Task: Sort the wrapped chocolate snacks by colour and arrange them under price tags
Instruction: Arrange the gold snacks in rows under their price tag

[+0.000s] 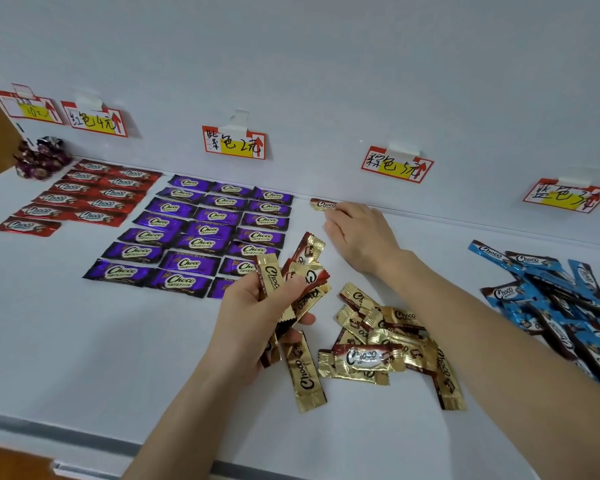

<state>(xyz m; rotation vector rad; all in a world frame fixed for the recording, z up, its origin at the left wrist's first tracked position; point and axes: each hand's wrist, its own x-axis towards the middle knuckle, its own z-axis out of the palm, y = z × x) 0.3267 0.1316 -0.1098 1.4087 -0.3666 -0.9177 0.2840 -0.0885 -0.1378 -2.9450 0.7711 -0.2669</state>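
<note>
My left hand (pixel 257 306) grips a fan of several gold-wrapped Choco snacks (pixel 293 271) above the white counter. My right hand (pixel 357 233) reaches to the back wall, its fingertips on one gold snack (pixel 323 204) lying flat below and left of the brown price tag (pixel 397 164). A loose pile of gold snacks (pixel 378 344) lies between my arms. Red snacks (pixel 84 195) lie in rows under the red tag (pixel 96 121). Purple snacks (pixel 201 233) lie in rows under the purple tag (pixel 234 143). Blue snacks (pixel 561 306) lie heaped at the right, below the blue tag (pixel 565 195).
A cluster of dark foil-wrapped sweets (pixel 40 159) sits at the far left under another tag (pixel 28 107). The counter's front edge (pixel 84 441) runs along the bottom left. Bare counter (pixel 84 341) spreads in front of the purple rows.
</note>
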